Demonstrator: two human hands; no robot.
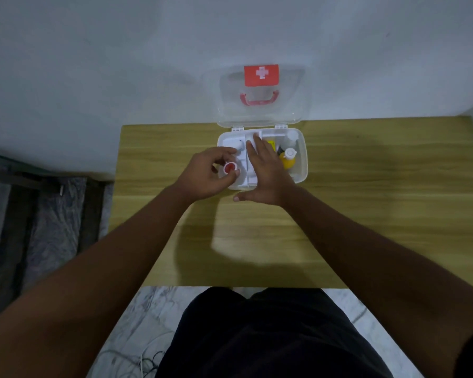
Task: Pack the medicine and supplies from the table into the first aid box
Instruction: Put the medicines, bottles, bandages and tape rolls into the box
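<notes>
A white first aid box (pixel 302 159) stands open at the table's far edge, its clear lid (pixel 290 105) with a red cross label leaning on the wall. My left hand (pixel 208 175) holds a small round red-and-white container (pixel 230 168) over the box's left compartment. Spread flat, my right hand (pixel 265 170) lies across the white divider tray (pixel 250 177) in the middle. A yellow bottle with a white cap (pixel 288 159) and a white bottle (pixel 292 137) lie in the right compartment.
The wooden table (pixel 366 214) reaches from the wall to my lap. A dark step and patterned floor lie to the left (pixel 38 214). Cables lie on the floor at lower left (pixel 137 358).
</notes>
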